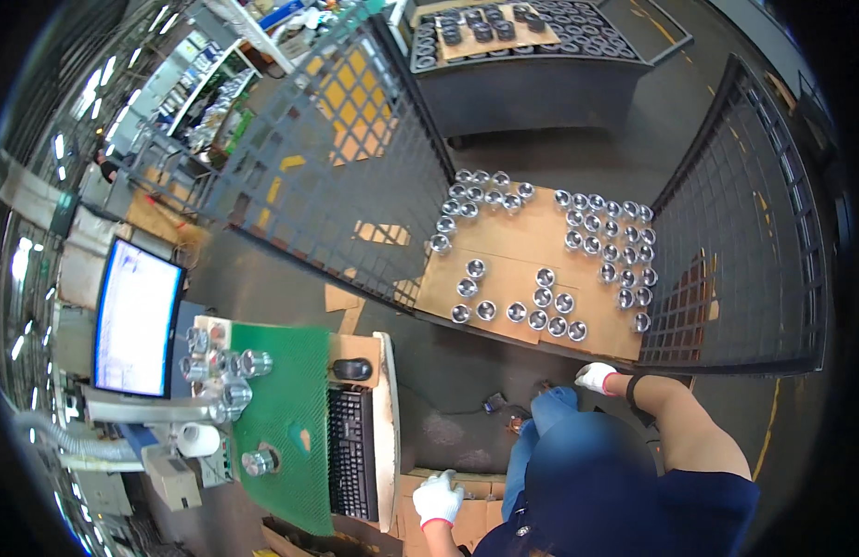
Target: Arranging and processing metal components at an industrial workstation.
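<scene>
My left hand (437, 499) wears a white glove and hangs beside the desk's edge near the keyboard (352, 452), fingers loosely bent and apart, nothing visible in it. Out to the right, my gloved right hand (595, 378) is by the near edge of a mesh-sided cart, its fingers loosely extended, holding nothing I can see. Silver cup-shaped metal parts (538, 320), resembling pistons, stand in groups on the cart's cardboard-covered deck (504, 243). One similar part (259, 461) sits alone on the desk's green mat (299, 399); several more (233, 395) cluster toward the monitor.
Dark mesh panels (337, 176) (736, 241) rise on both sides of the cart. Behind it stands a grey bin (532, 102) full of dark round parts. A monitor (137, 320), a mouse (352, 369) and a white paper roll (198, 440) are at the desk. Cables lie on the floor.
</scene>
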### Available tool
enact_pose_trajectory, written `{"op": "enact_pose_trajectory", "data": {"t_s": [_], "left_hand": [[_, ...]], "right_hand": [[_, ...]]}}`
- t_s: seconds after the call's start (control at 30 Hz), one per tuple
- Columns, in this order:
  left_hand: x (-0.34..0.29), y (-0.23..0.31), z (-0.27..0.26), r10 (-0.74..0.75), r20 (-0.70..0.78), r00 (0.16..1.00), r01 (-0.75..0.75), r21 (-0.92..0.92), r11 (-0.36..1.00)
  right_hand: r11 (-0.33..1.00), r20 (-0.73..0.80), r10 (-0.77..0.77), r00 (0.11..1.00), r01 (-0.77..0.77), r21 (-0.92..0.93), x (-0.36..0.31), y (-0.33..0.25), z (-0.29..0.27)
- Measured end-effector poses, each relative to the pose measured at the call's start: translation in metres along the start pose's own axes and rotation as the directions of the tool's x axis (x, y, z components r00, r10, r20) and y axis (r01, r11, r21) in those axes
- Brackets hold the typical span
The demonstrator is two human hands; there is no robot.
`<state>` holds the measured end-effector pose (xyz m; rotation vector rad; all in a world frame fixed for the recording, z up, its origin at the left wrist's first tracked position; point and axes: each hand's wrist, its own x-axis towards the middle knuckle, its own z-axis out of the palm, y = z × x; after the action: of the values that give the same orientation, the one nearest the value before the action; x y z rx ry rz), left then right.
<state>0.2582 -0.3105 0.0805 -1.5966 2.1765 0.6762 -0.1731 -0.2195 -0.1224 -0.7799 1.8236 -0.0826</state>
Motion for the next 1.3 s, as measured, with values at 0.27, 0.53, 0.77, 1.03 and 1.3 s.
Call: {"op": "enact_pose_trajectory", "data": {"t_s": [0.27, 0.53, 0.77, 1.03, 1.3], "left_hand": [[0.123, 0.045, 0.014, 0.344, 0.24, 0.908, -0.368, 0.063, 0.928], [0.276, 0.123, 0.067, 0.385, 0.378, 0.842, -0.42, 0.012, 0.907], [0.38, 0.185, 0.148, 0.371, 0.443, 0.816, -0.403, -0.025, 0.915], [0.509, 0.245, 0.243, 0.009, 0.463, 0.886, 0.455, -0.873, 0.174], [0.594, 0.238, 0.318, 0.015, 0.488, 0.873, 0.472, -0.836, -0.279]], "right_hand": [[0.955, 0.073, 0.131, 0.989, -0.145, 0.259, 0.062, 0.012, -0.009], [0.785, 0.134, 0.332, 0.934, -0.352, 0.509, 0.214, 0.031, -0.027], [0.738, -0.234, 0.379, 0.895, -0.14, 0.661, 0.332, 0.125, 0.03], [0.725, -0.349, 0.354, 0.868, -0.019, 0.688, 0.302, 0.081, 0.022], [0.942, -0.499, 0.314, 0.808, -0.33, 0.058, 0.344, 0.049, 0.002]]}}
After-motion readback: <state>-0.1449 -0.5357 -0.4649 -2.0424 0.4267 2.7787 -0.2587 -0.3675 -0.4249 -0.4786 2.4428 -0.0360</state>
